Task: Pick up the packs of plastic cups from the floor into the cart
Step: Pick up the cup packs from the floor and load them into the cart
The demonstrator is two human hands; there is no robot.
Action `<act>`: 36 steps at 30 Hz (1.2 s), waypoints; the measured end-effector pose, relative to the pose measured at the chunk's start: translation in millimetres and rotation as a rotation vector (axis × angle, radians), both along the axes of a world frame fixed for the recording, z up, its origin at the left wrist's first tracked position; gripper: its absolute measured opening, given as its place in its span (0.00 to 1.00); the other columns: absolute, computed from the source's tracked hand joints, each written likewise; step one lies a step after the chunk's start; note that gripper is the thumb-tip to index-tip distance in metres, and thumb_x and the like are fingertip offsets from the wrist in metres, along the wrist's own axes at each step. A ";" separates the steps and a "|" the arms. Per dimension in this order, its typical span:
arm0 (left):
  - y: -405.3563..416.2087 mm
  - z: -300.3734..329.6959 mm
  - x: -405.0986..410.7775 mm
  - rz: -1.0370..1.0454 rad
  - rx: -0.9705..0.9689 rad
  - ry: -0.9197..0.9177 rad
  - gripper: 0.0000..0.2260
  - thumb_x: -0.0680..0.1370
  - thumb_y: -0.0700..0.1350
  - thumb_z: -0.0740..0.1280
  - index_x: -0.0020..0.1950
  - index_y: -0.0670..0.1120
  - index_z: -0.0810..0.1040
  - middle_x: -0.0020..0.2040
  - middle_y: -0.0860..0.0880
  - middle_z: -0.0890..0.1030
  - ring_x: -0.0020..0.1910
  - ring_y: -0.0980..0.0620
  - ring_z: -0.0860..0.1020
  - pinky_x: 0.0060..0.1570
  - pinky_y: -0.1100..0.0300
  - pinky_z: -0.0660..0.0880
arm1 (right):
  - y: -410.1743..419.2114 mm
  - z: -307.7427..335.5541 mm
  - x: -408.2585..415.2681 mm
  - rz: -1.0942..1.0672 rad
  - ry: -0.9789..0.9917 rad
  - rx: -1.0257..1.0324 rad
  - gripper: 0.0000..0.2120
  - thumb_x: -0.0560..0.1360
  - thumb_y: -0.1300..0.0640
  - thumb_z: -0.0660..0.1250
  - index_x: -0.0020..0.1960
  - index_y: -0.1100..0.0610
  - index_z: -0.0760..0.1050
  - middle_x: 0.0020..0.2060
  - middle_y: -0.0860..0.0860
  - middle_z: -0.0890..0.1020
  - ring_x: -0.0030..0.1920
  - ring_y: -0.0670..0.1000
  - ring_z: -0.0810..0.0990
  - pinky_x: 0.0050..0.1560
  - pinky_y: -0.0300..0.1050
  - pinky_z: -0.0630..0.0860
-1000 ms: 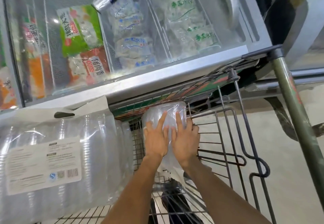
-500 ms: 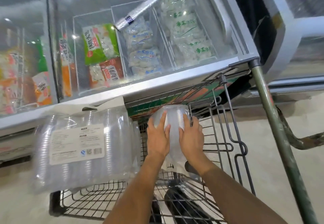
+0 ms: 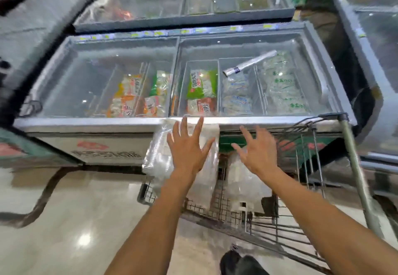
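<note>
Both my left hand (image 3: 186, 147) and right hand (image 3: 257, 153) are spread, released; the tall pack (image 3: 157, 158) leaning over the cart (image 3: 301, 227) rim could topple out.

Chest freezer (image 3: 97, 124) standing against glossy floor (image 3: 71, 210). Frozen food packets (image 3: 201, 84) lying in its middle bins; a sleeve of cups (image 3: 249, 63) resting on the glass lid, right side.
</note>
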State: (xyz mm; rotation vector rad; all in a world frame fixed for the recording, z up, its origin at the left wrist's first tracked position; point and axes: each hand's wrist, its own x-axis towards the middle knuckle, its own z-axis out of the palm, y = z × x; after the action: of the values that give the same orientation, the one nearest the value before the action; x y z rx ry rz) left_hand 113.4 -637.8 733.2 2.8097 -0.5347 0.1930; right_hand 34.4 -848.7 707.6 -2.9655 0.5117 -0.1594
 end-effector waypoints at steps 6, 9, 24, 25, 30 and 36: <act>142.9 73.3 -33.4 0.200 -0.010 -0.145 0.34 0.78 0.74 0.54 0.80 0.59 0.66 0.80 0.41 0.65 0.76 0.35 0.64 0.70 0.33 0.65 | 123.6 78.7 15.5 0.241 -0.145 -0.086 0.34 0.78 0.30 0.56 0.74 0.52 0.73 0.68 0.65 0.74 0.66 0.66 0.74 0.66 0.66 0.69; 226.4 96.5 -68.2 0.324 -0.032 -0.222 0.35 0.77 0.75 0.55 0.80 0.59 0.66 0.78 0.40 0.67 0.73 0.35 0.67 0.68 0.33 0.66 | 207.9 105.6 16.2 0.364 -0.183 -0.101 0.35 0.78 0.28 0.53 0.74 0.50 0.71 0.70 0.63 0.73 0.69 0.66 0.71 0.68 0.67 0.66; 600.9 94.9 -272.0 1.123 -0.118 -0.116 0.38 0.74 0.78 0.55 0.80 0.62 0.63 0.81 0.43 0.63 0.79 0.38 0.60 0.75 0.36 0.61 | 634.4 136.5 -13.5 1.063 -0.243 0.093 0.39 0.75 0.24 0.49 0.76 0.47 0.67 0.68 0.60 0.72 0.64 0.63 0.72 0.64 0.63 0.68; 620.0 90.9 -287.5 1.185 -0.118 -0.106 0.38 0.74 0.78 0.56 0.81 0.62 0.62 0.81 0.44 0.62 0.79 0.38 0.60 0.75 0.36 0.61 | 662.6 132.7 -17.1 1.106 -0.234 0.115 0.39 0.75 0.23 0.50 0.76 0.47 0.67 0.69 0.60 0.71 0.65 0.63 0.72 0.65 0.62 0.68; 690.6 71.7 -372.5 1.483 -0.135 -0.057 0.38 0.74 0.76 0.59 0.81 0.62 0.62 0.81 0.44 0.62 0.78 0.39 0.60 0.75 0.40 0.61 | 792.8 111.8 -53.0 1.338 -0.171 0.195 0.38 0.76 0.24 0.52 0.77 0.47 0.65 0.71 0.61 0.72 0.69 0.64 0.71 0.69 0.67 0.66; 729.4 33.8 -479.2 1.777 -0.212 -0.061 0.39 0.73 0.76 0.57 0.80 0.60 0.65 0.79 0.43 0.65 0.76 0.39 0.63 0.72 0.41 0.65 | 911.3 72.4 -132.8 1.613 -0.032 0.225 0.37 0.77 0.25 0.54 0.77 0.47 0.67 0.71 0.61 0.72 0.69 0.63 0.72 0.70 0.66 0.66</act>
State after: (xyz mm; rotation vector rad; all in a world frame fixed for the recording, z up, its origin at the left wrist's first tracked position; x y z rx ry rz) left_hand -365.9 91.5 767.0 2.1516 1.8684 0.5582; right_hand -98.5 62.5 780.0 -2.2247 -1.6553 0.0370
